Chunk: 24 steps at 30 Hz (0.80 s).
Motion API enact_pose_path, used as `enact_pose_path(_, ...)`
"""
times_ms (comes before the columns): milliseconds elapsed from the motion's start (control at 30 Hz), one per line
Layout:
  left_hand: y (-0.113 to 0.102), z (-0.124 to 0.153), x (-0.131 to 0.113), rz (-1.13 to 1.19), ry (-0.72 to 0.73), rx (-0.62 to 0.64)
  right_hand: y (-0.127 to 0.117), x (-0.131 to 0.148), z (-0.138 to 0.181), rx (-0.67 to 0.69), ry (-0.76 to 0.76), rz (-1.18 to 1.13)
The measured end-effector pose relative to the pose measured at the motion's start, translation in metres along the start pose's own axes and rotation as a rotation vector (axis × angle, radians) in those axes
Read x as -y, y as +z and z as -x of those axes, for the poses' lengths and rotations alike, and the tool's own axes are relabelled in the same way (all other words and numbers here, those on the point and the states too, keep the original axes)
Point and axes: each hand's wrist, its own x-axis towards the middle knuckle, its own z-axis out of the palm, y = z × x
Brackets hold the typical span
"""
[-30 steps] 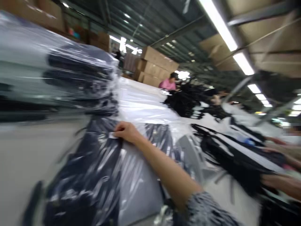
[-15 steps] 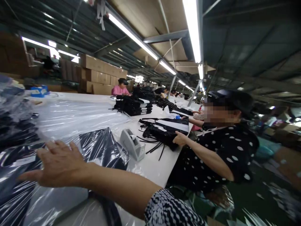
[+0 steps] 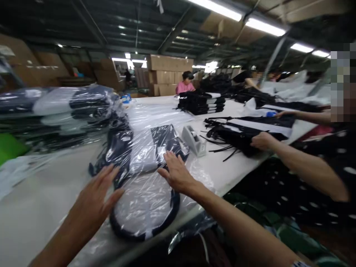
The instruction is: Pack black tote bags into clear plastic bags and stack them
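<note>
On the table in front of me lies a dark bag with a pale middle panel (image 3: 143,154), covered by clear plastic film. Its rounded grey end (image 3: 141,204) with a dark rim points toward me. My left hand (image 3: 96,196) is at the bag's left side, fingers stretched and apart. Over the right part of the bag is my right hand (image 3: 178,172), its fingers spread and holding nothing. Whether either palm presses on the film I cannot tell. A grey tape dispenser (image 3: 193,141) stands just beyond my right hand.
Plastic-wrapped bags (image 3: 63,107) are piled on the left. Black bags (image 3: 201,102) are stacked farther back. At right, a co-worker's hand (image 3: 263,141) touches a black bag with a white stripe (image 3: 247,128). A green item (image 3: 11,148) lies at the left edge.
My view has swung left, and my left hand has come into sight. My right hand now shows over the bag's right part. The co-worker still handles the striped bag.
</note>
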Motion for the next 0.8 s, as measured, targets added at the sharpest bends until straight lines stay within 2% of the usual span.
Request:
enact_pose_path(100, -0.002, -0.034, 0.019, -0.089, -0.092, 0.057, 0.005, 0.008, -0.013, 0.035, -0.064, 0.016)
enact_pose_path(200, 0.015, -0.079, 0.035, -0.149, -0.187, 0.078, 0.004, 0.001, -0.040, 0.027, -0.041, 0.074)
enact_pose_path(300, 0.034, -0.101, 0.057, -0.198, -0.245, 0.103, 0.007, -0.013, -0.074, 0.010, 0.011, 0.151)
enact_pose_path(433, 0.059, -0.097, 0.093, -0.243, -0.299, 0.144, 0.021, -0.035, -0.114, 0.001, 0.016, 0.239)
enact_pose_path(567, 0.081, -0.082, 0.120, -0.202, -0.349, 0.189, 0.042, -0.067, -0.134, -0.021, 0.050, 0.337)
enact_pose_path(700, 0.095, -0.074, 0.130, -0.148, -0.378, 0.150, 0.062, -0.097, -0.136, -0.022, 0.101, 0.394)
enact_pose_path(800, 0.099, -0.072, 0.130, -0.124, -0.392, 0.107, 0.070, -0.104, -0.133, -0.032, 0.097, 0.405)
